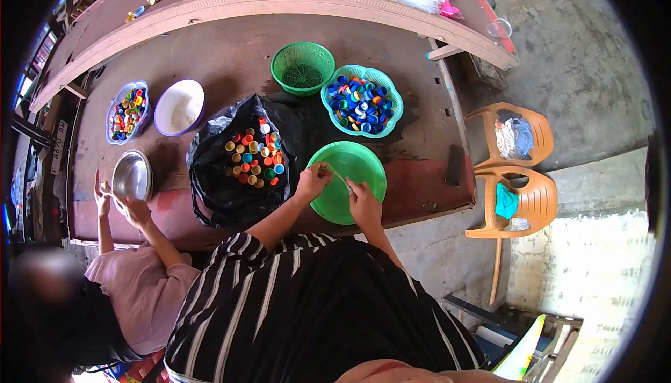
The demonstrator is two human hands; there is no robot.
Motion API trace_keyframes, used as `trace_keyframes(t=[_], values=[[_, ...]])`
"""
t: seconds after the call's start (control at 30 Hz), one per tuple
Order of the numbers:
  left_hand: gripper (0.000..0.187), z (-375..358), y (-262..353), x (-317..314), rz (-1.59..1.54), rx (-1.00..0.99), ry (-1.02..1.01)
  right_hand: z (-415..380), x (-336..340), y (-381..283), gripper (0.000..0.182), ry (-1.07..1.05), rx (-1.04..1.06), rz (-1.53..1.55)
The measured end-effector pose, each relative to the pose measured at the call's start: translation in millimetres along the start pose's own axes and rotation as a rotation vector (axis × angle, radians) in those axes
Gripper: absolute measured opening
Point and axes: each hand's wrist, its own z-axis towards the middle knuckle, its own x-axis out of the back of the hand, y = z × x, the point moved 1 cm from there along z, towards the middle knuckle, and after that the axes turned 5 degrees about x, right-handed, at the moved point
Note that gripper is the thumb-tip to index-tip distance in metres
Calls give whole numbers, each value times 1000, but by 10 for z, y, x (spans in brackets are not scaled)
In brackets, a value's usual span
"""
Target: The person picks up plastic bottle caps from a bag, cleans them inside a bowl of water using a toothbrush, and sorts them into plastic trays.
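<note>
My left hand (314,181) is closed with its fingers pinched together over the left side of a green basin (370,159). What it pinches is too small to name. My right hand (363,205), closed over the basin's lower rim, grips a thin, pale, blade-like piece (340,178) that slants up toward the left fingers. Left of my hands, a black plastic bag (211,163) lies spread with bottle caps (253,154) of several colours on it. Beyond the basin stands a turquoise scalloped basket (397,107) of mostly blue caps.
Farther back are a green basket (302,54), a white bowl (179,107) and a small basket of caps (128,112). A metal bowl (132,175) sits near a co-worker's hands (133,210) at left. A dark phone-like object (454,165) lies at right, near plastic chairs (531,201).
</note>
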Motion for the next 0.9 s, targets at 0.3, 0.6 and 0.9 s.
trace_keyframes(t=[0.3, 0.6, 0.9], values=[[40, -22, 93, 47, 328, -27, 16, 80, -169, 147, 43, 3, 4, -116], [32, 74, -152, -170, -542, 248, -125, -16, -55, 147, 44, -117, -160, -116], [23, -37, -55, -206, -887, 424, -317, -293, -41, -76, 46, -19, -184, 133]])
